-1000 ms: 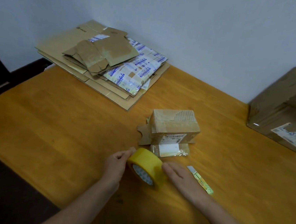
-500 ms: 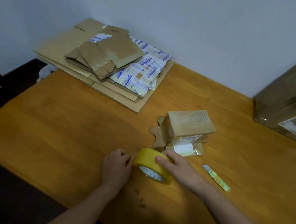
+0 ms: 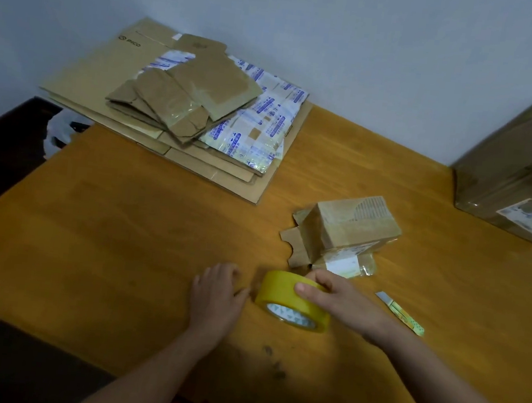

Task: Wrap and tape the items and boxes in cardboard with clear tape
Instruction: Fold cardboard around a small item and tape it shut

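A stack of flattened cardboard [image 3: 183, 100] lies at the far left corner of the wooden desk [image 3: 129, 239], against the wall, with a sheet of blue-printed plastic packaging [image 3: 259, 125] tucked between its layers. A large taped brown box [image 3: 517, 168] with a shipping label sits at the far right edge. A small utility knife [image 3: 400, 313] with a green patterned handle lies flat on the desk just right of the right hand [image 3: 343, 299]. Nothing stands between the hands and the work.

The roll of tape [image 3: 292, 301] is yellowish, tilted on its edge near the front of the desk, its white printed core facing the camera. The right hand is clamped over its top, thumb on the near rim. The left hand [image 3: 216, 291] rests flat on the desk with fingers curled loosely, its thumb just beside the roll's left side. Just behind the roll sits a small cardboard parcel [image 3: 350, 226], glossy with clear tape, with loose flaps at its left and a white label at its front.
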